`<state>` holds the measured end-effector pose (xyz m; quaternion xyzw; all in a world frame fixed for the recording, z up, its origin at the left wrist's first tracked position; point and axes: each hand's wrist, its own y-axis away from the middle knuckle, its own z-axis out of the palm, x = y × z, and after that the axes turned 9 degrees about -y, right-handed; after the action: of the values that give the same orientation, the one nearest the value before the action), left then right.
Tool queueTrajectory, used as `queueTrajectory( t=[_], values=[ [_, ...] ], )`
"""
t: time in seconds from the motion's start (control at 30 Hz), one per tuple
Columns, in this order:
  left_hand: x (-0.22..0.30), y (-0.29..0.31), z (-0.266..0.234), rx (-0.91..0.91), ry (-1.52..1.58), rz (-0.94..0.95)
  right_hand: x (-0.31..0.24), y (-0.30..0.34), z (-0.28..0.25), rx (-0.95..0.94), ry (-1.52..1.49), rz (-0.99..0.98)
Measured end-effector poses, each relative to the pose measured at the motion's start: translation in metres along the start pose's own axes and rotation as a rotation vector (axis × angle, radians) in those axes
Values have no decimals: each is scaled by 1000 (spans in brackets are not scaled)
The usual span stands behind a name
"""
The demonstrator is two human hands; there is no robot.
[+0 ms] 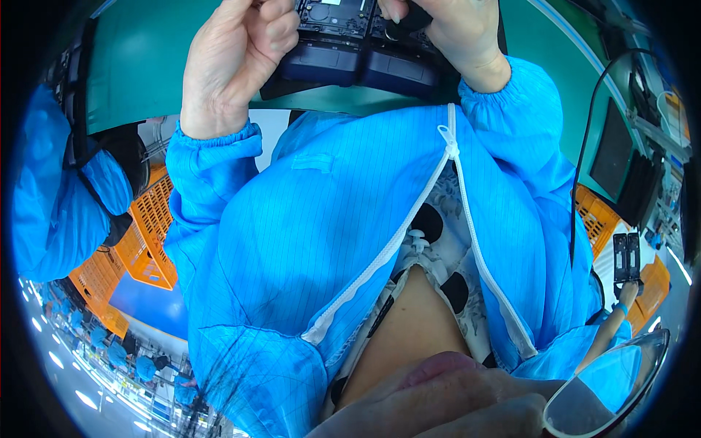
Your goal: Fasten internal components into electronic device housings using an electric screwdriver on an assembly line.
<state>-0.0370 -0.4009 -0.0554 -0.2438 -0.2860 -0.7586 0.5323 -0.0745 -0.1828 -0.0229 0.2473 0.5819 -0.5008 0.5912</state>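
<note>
Two dark plastic housings lie side by side at the top edge, a left housing (321, 69) and a right housing (401, 71), with inner parts and a small white label showing on the left one. My left hand (244, 51) is beside the left housing, its fingers curled together; whatever they pinch, if anything, is hidden. Over the right housing, my right hand (465, 36) is closed around a dark, rounded tool (413, 17) whose kind I cannot make out. The upper edge of the picture cuts off both hands' fingertips.
Under the housings is a green work surface (139, 62). A black cable (586, 139) hangs at the right. Orange crates (150, 233) stand at the lower left, near a person in blue (51, 197). Behind at the right, another person's hand (628, 293) holds a black part (626, 255).
</note>
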Motion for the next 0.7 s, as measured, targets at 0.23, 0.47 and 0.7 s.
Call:
queueTrajectory(
  t=[0.23,0.47,0.7],
  values=[
    [13,3,-5,-219,-24,-47,-6,-9,8,11,-9,-55],
    [10,8,-12,-133,-163,41,-27,-3,17,44,-24,-151],
    [15,2,-16,-163,-229,51,-65,-38,47,122,-482,-319]
  ],
)
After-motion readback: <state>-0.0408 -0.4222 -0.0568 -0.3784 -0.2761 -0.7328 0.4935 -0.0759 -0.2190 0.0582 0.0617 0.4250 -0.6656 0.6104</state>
